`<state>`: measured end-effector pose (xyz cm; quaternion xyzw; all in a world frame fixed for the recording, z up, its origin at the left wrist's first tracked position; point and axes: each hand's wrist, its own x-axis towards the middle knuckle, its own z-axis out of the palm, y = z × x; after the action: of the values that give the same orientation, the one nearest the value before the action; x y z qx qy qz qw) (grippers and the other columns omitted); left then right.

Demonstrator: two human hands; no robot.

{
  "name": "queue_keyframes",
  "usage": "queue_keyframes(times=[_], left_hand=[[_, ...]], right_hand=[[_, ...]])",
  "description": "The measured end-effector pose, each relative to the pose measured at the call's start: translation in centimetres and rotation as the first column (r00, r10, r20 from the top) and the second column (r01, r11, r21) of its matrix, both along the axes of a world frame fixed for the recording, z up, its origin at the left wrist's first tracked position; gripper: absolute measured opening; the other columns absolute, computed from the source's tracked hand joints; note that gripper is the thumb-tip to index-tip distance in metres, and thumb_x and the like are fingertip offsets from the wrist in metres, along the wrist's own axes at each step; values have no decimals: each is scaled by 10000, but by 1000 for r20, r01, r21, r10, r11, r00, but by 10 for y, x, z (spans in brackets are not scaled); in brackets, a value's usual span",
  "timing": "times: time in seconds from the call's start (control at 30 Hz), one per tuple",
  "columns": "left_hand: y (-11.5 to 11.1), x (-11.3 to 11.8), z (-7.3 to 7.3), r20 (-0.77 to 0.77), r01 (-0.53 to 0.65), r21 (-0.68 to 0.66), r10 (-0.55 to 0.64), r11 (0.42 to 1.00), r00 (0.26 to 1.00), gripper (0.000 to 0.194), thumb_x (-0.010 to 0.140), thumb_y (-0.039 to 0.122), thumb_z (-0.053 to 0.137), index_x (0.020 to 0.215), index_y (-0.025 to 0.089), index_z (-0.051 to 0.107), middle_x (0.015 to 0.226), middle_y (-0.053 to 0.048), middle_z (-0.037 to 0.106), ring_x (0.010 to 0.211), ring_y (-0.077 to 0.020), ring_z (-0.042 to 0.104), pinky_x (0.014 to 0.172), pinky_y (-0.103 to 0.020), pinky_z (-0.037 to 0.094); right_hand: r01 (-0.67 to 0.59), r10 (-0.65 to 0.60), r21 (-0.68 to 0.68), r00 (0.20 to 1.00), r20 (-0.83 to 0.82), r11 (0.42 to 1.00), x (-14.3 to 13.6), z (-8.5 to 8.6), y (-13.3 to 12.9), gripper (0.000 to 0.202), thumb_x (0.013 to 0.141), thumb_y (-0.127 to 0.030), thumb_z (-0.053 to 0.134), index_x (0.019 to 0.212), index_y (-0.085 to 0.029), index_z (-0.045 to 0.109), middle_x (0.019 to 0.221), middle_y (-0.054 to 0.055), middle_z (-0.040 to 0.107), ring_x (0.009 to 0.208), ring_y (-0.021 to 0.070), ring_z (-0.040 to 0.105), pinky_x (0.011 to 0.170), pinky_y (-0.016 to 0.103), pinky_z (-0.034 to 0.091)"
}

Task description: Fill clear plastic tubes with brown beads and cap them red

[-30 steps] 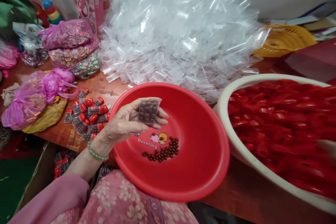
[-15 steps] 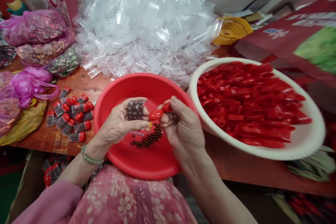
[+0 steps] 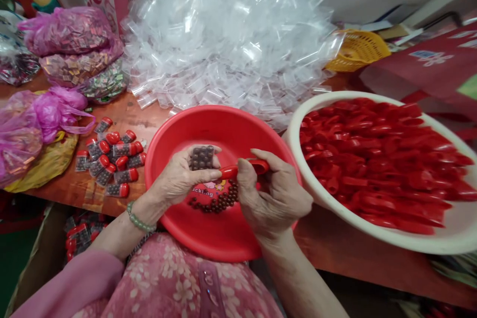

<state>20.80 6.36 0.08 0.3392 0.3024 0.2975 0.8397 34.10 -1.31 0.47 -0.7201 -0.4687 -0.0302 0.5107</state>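
Observation:
Over the red basin [image 3: 223, 121], my left hand [image 3: 171, 176] grips a small clear case [image 3: 202, 158] packed with dark brown balls. My right hand [image 3: 278, 196] is closed on red plastic caps [image 3: 260, 165]; a glossy red end [image 3: 228, 173] reaches to my left thumb, by the case's lower corner. Whether that end touches the case I cannot make out. Loose dark brown balls [image 3: 219, 202] lie on the basin floor under my hands, beside a printed picture. To the right, a white basin [image 3: 296, 134] holds a heap of red plastic caps [image 3: 380, 159].
Filled, red-capped cases [image 3: 115, 159] lie on the table to the left. More cases [image 3: 80, 238] sit in a box below. A tall pile of clear plastic pieces [image 3: 231, 54] stands behind the basin. Pink bags [image 3: 74, 32] are far left; a yellow basket [image 3: 357, 49] sits behind right.
My right hand has turned over, and the red piece has shifted from pointing at the case's corner to lying against my left thumb. The view has swung slightly left.

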Motion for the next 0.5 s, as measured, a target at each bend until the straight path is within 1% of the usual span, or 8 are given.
queue_keyframes(times=[0.07, 0.1, 0.17, 0.23, 0.3, 0.33, 0.43, 0.5], left_hand=[[0, 1, 3, -11, -9, -2, 9, 1000, 1000, 496, 578, 154, 887, 1023, 153, 666, 850, 12, 647, 742, -87, 627, 718, -224, 517], [0, 1, 4, -22, -13, 6, 13, 1000, 1000, 506, 568, 147, 889, 1020, 154, 662, 841, 17, 642, 740, -87, 624, 719, -226, 519], [0, 2, 7, -47, -8, 34, 9, 999, 999, 511, 568, 141, 884, 1022, 159, 652, 841, 21, 637, 735, -87, 618, 721, -235, 524], [0, 2, 8, -74, -2, 69, 7, 998, 997, 492, 595, 137, 861, 1035, 167, 645, 863, 16, 638, 758, -95, 622, 739, -248, 530], [0, 2, 8, -95, -4, 104, 14, 995, 995, 479, 618, 133, 840, 1051, 174, 640, 884, 9, 643, 806, -109, 634, 766, -259, 533], [0, 2, 7, -102, -5, 117, 17, 993, 995, 475, 625, 135, 836, 1054, 176, 637, 891, 5, 647, 827, -117, 640, 777, -265, 535], [0, 2, 4, -114, -9, 110, 22, 994, 993, 445, 627, 160, 841, 1020, 172, 632, 879, 6, 656, 825, -121, 654, 780, -274, 540], [0, 2, 2, -116, -19, 77, 28, 997, 993, 436, 617, 169, 849, 992, 165, 627, 857, 14, 653, 783, -107, 653, 765, -266, 540]], right_hand=[[-14, 15, 6, 983, -182, 1000, -2, 3, 2, 194, 811, -348, 735, 961, -229, 705, 761, 5, 709, 519, 102, 585, 519, 261, 492], [-37, 42, 22, 953, -300, 999, -2, 4, 3, 199, 817, -357, 731, 963, -226, 702, 729, -6, 697, 508, 101, 581, 506, 256, 491], [-105, 122, 61, 830, -544, 993, -1, 7, 5, 225, 816, -394, 732, 962, -226, 699, 689, -21, 680, 508, 106, 591, 501, 251, 502], [-183, 196, 99, 657, -728, 978, 4, 9, 8, 260, 799, -451, 741, 936, -233, 704, 684, -23, 674, 518, 105, 597, 502, 245, 508], [-252, 237, 119, 511, -827, 960, 11, 8, 10, 331, 759, -546, 749, 876, -239, 714, 653, -22, 650, 517, 102, 583, 479, 231, 487], [-278, 240, 117, 462, -854, 953, 14, 7, 12, 380, 728, -597, 753, 851, -239, 717, 632, -20, 634, 515, 103, 575, 466, 226, 477], [-347, 225, 95, 359, -906, 933, 21, 2, 15, 521, 620, -696, 775, 857, -234, 722, 557, -33, 578, 466, 99, 519, 400, 213, 428], [-359, 200, 85, 296, -934, 929, 24, -1, 16, 555, 557, -688, 814, 856, -234, 704, 533, -48, 559, 440, 93, 492, 361, 197, 387]])
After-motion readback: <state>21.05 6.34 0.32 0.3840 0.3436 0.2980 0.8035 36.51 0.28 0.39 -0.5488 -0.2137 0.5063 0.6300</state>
